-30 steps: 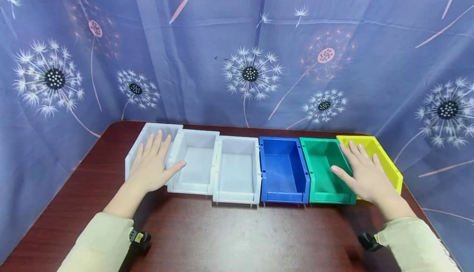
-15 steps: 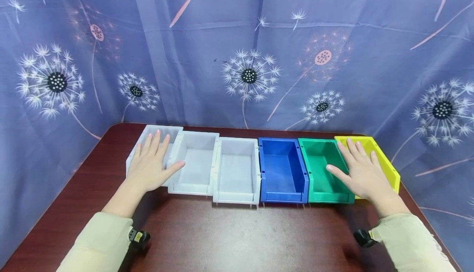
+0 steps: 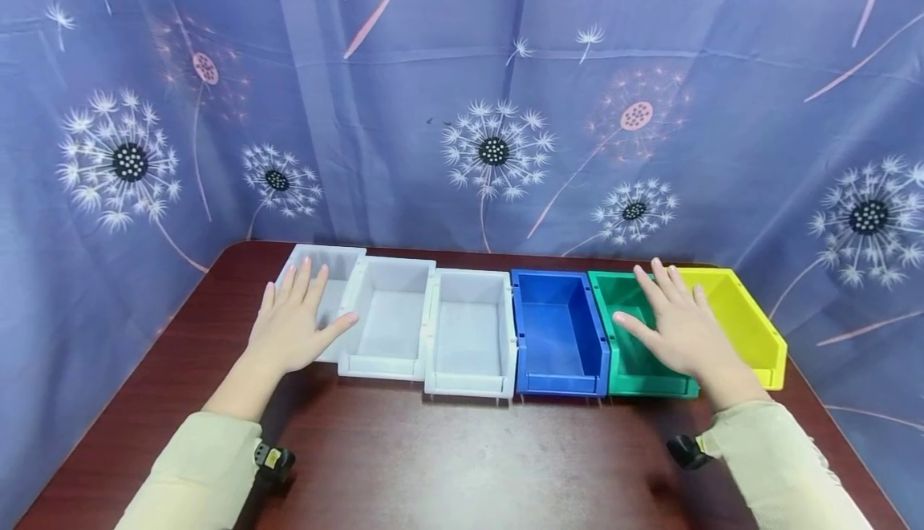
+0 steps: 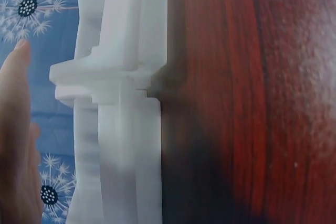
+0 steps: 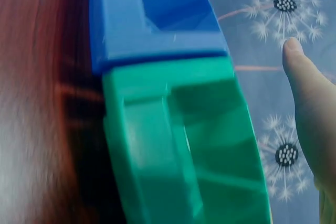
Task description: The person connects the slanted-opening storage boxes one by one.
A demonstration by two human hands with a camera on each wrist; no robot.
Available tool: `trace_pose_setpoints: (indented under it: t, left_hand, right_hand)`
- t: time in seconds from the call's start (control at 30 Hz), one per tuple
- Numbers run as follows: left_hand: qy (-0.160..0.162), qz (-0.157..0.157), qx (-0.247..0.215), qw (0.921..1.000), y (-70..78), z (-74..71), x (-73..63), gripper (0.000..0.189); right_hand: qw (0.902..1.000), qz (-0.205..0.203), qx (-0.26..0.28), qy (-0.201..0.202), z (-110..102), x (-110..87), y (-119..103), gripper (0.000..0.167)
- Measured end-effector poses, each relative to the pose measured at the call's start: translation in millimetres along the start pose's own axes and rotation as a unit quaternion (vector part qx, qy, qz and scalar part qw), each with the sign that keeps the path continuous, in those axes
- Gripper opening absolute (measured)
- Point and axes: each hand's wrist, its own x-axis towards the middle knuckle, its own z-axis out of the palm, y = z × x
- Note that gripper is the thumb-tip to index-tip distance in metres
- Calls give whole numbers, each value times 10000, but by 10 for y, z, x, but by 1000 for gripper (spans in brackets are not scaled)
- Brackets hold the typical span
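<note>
My left hand (image 3: 289, 325), palm down with fingers spread, hovers over the leftmost white bin (image 3: 328, 261) and holds nothing. Its thumb points toward the second white bin (image 3: 386, 317). My right hand (image 3: 682, 329) is likewise spread, over the green bin (image 3: 650, 386) and the near side of the yellow bin (image 3: 743, 321). In the right wrist view, the thumb (image 5: 304, 87) stands apart from the green bin. The left wrist view shows part of the left hand (image 4: 16, 129) beside the white bins' front edges.
A third white bin (image 3: 469, 329) and a blue bin (image 3: 559, 329) fill the middle of the row. The bins line the back of a dark red-brown wooden table (image 3: 462, 458). Behind hangs a blue curtain (image 3: 404, 153) printed with dandelions.
My right hand has shifted left, from between the green and yellow bins to more over the green one. The left hand stays nearly still. The view has shifted slightly.
</note>
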Motion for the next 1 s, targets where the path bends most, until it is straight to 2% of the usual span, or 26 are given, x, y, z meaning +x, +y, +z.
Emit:
trace_pose_setpoints:
  t: [0.23,0.4,0.7,0.83,1.0]
  left_hand:
    - [35,-8,-65,10000,-55,-18,-21,95]
    - [21,-95,-63,9999,-121,-7,-39,95]
    - [129,-164,-289,9994,-247,-12,-79,93]
    - [160,-215,-404,9988,-295,-52,-95,93]
    - [188,-281,-548,9979,-353,-120,-97,92]
  right_hand:
    - [9991,-34,417,-23,-3,125,-215,85]
    - [9957,-132,918,-6,12,216,-387,84]
    - [9846,-157,1740,-76,56,387,-728,80]
    - [9805,-277,1944,56,85,465,-889,74]
    - [9718,-344,2331,38,101,567,-1118,70]
